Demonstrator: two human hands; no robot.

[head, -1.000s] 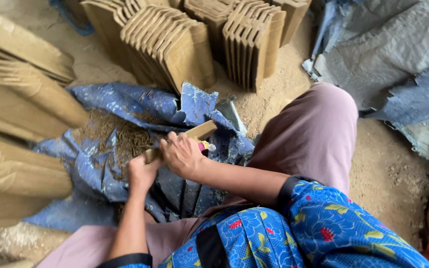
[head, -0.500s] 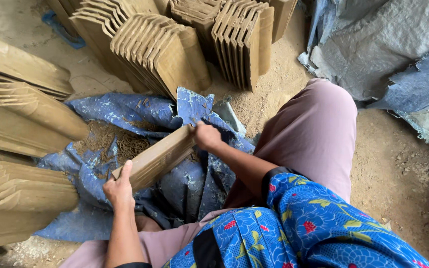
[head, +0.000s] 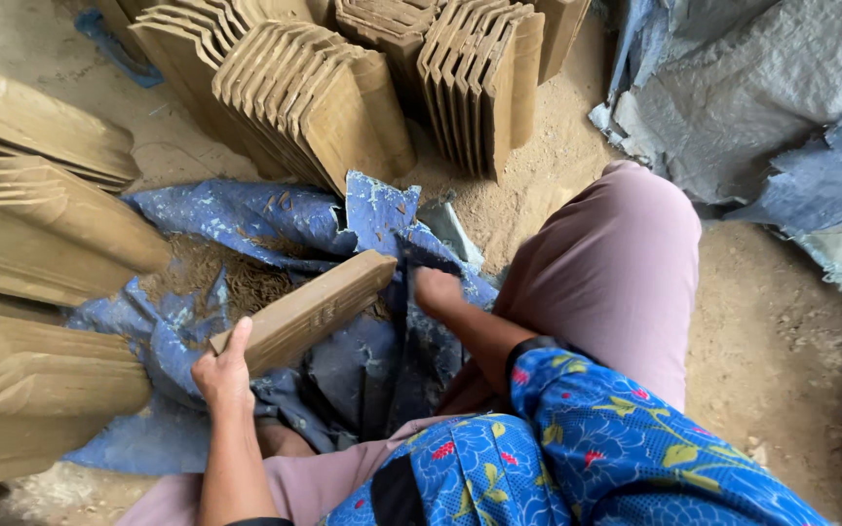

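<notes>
Since half a second ago the right hand (head: 438, 290) has come off the far end of the tile (head: 306, 310) and dropped onto the blue cloth (head: 246, 219) just beside it, so only the left hand (head: 223, 375) now carries the piece. The tile hangs slanted over the cloth in front of the lap, its near end in the left hand, thumb up along its edge, fingers wrapped beneath. The right hand is curled, knuckles down on the cloth; whether it grips anything I cannot tell, though a thin dark strip stands just left of it. Crumbs of clay (head: 236, 282) lie on the cloth under the tile. This looks like the turn between one trimming pass and the next; the next move would call for steadying the loose far end. Stacks of like tiles (head: 324, 97) stand beyond on the sandy floor, more at the left (head: 41, 224), and grey sacking (head: 772, 88) lies right.
</notes>
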